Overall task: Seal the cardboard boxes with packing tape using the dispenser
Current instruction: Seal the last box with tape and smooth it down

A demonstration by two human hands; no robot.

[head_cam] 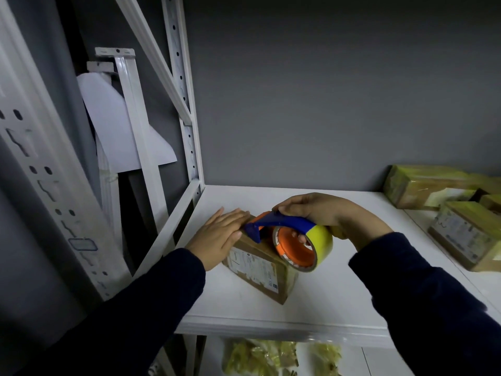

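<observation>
A small brown cardboard box (260,270) with a white label lies on the white shelf (339,294), in the middle of the head view. My left hand (221,236) lies flat on the box's far left end with fingers straight. My right hand (322,213) grips a blue and orange tape dispenser (282,225) carrying a roll of yellowish tape (318,241). The dispenser's blue nose touches the top of the box just beside my left fingertips.
Several boxes wrapped in yellowish tape (458,226) sit at the shelf's right side. White metal rack posts (187,109) and loose beams (135,126) stand to the left. A grey wall runs behind. More yellowish wrapped items (271,356) lie on the level below.
</observation>
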